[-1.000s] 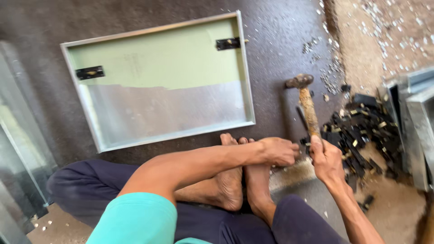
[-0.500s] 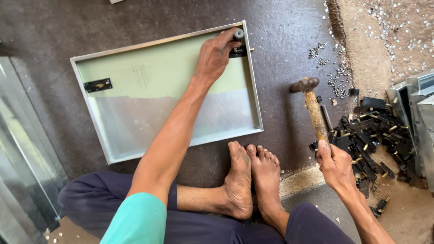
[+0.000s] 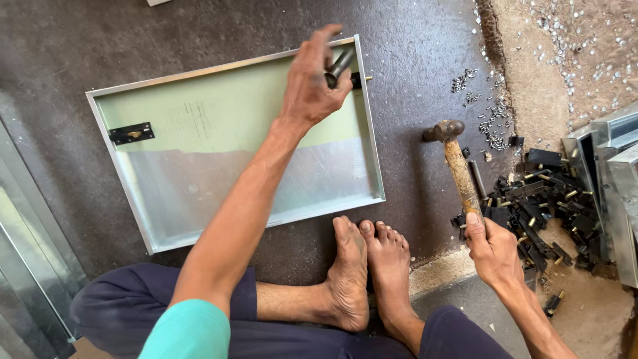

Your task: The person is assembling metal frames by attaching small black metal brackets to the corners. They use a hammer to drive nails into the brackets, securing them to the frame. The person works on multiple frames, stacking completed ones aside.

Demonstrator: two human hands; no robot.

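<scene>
A shallow metal tray-like panel (image 3: 369, 159) with a pale green inside lies on the dark floor ahead of my bare feet. My left hand (image 3: 311, 86) reaches over its far right corner and grips a short dark metal rod (image 3: 340, 66), held upright above a black latch there. A second black latch (image 3: 131, 133) sits on the panel's left side. My right hand (image 3: 492, 249) grips the wooden handle of a hammer (image 3: 455, 159), whose head is raised to the right of the panel.
A heap of black latches (image 3: 545, 193) lies on the floor at right, with small screws (image 3: 488, 119) scattered beyond. Stacked metal panels (image 3: 615, 179) stand at the right edge, and more sheet metal (image 3: 26, 266) lies along the left. My crossed legs and feet (image 3: 369, 272) are in front.
My left hand went from beside my feet out to the panel's far right corner and now holds the rod upright there. The hammer stays raised in my right hand.
</scene>
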